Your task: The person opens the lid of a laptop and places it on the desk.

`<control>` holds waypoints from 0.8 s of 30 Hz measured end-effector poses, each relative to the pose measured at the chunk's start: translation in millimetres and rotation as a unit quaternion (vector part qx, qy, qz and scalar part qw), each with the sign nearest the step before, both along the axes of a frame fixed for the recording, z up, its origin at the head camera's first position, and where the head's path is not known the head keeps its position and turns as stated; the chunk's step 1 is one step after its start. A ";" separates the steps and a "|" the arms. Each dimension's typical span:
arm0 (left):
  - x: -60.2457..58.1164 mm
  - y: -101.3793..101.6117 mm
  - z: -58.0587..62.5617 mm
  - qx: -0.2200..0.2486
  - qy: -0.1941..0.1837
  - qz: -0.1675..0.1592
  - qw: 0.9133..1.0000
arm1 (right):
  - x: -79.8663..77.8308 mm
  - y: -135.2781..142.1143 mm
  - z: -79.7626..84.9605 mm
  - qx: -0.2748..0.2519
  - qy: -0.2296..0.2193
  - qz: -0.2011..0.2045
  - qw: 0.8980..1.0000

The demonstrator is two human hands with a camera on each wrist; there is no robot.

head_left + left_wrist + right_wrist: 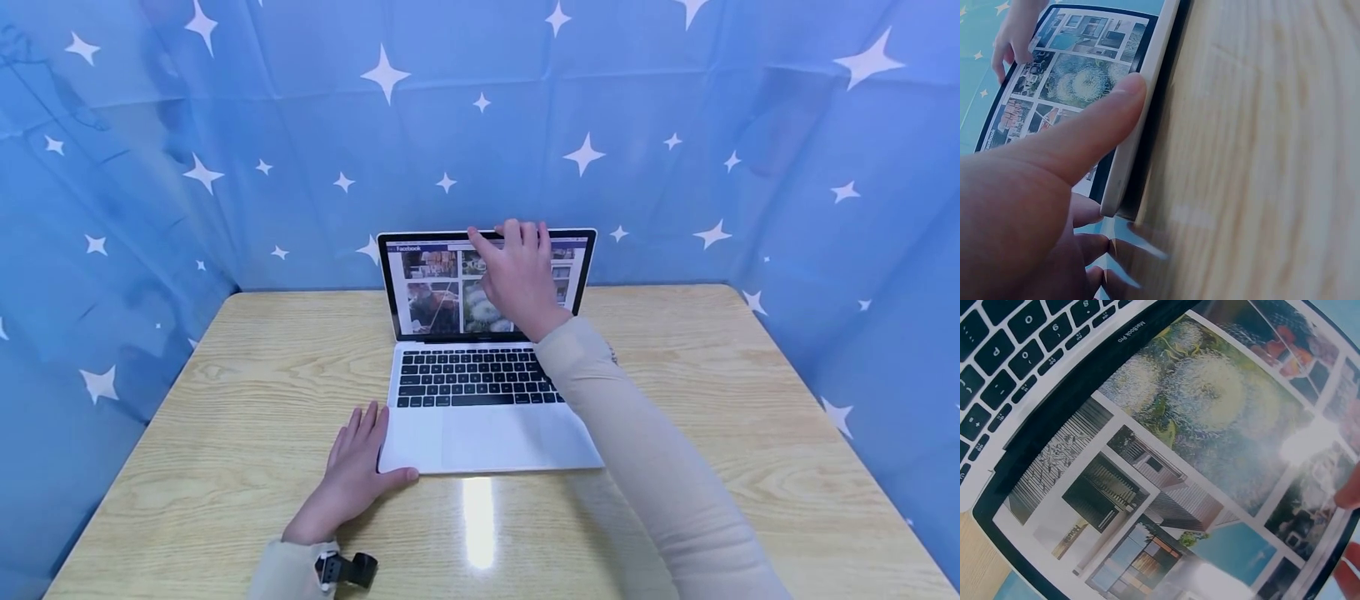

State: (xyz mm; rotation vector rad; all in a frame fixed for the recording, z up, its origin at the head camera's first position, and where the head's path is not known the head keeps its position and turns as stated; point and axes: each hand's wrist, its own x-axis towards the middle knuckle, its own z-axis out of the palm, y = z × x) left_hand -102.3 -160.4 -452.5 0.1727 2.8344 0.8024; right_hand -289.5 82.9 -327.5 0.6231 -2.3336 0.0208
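An unfolded silver laptop (491, 437) lies on the wooden table, its lit screen (431, 308) showing a page of pictures. My right hand (521, 279) grips the top edge of the screen, and its fingers reach over that edge. In the right wrist view the thumb (1349, 490) is on the display side, with other fingers (1349, 572) beyond the rim. My left hand (356, 467) rests at the laptop's front left corner, fingers extended along the side. Its thumb (1107, 122) lies against the front edge in the left wrist view.
Wooden table (247, 417) surface extends on both sides of the laptop. A blue curtain (480, 150) with white stars hangs behind the table and along its sides. A dark wrist strap with a small device (345, 569) is on the left wrist.
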 end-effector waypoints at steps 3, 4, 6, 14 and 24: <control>-0.2 0.8 -0.3 0.000 -0.002 0.000 1.000 | 1.3 0.8 2.6 0.000 -0.018 -0.005 1.000; -0.2 0.9 -0.3 0.000 -0.003 0.000 1.000 | 1.6 1.0 3.4 0.000 -0.025 -0.007 1.000; -0.1 0.9 -0.5 0.003 -0.003 0.001 1.000 | 1.7 1.3 4.8 0.000 -0.037 -0.010 0.999; 0.8 -1.7 -2.2 0.000 -0.005 0.004 1.000 | 0.3 -0.1 9.3 0.012 -0.082 -0.015 0.996; -1.4 0.2 -2.3 0.013 -0.005 0.007 1.000 | -8.0 0.0 10.9 0.030 -0.082 -0.024 0.996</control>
